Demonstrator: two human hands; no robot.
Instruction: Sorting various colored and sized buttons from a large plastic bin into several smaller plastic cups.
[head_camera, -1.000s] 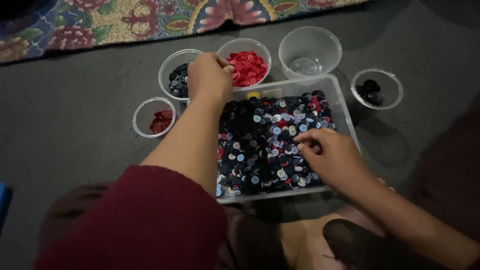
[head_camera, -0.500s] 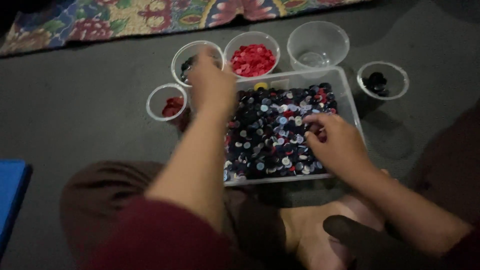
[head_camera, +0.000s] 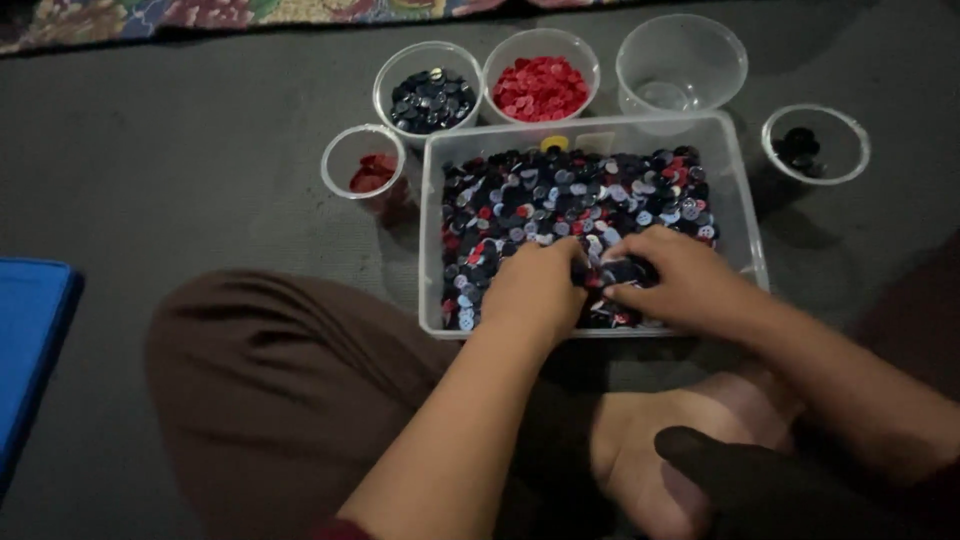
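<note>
Nearest the camera, the person's bent knee in brown trousers (head_camera: 280, 400) and a bare foot (head_camera: 690, 450) lie just in front of the clear plastic tub (head_camera: 432, 250), which serves as the landmark here. Both hands rest inside the tub at its near edge. The left hand (head_camera: 540, 290) lies knuckles up on the buttons (head_camera: 560, 200), its fingers curled down into the heap; whether they pinch anything cannot be told. The right hand (head_camera: 680, 285) sits just beside it, its fingertips drawn together on a few dark buttons between the two hands.

To do this picking well, it seems best to spread the heap thin with one hand and lift single buttons with the fingertips of the other, so that no second colour rides along.

The tub holds one mixed heap of dark, pale and red buttons, far too many to count. Around the tub stand five clear cups. Left of it is one small cup with a few dark red buttons (head_camera: 365, 165). Behind it are three: dark buttons (head_camera: 428, 95), bright red buttons (head_camera: 541, 85), and one nearly empty (head_camera: 681, 65). Right of it is one small cup with a few black buttons (head_camera: 815, 145). A blue mat (head_camera: 30, 340) lies well to the left.
</note>
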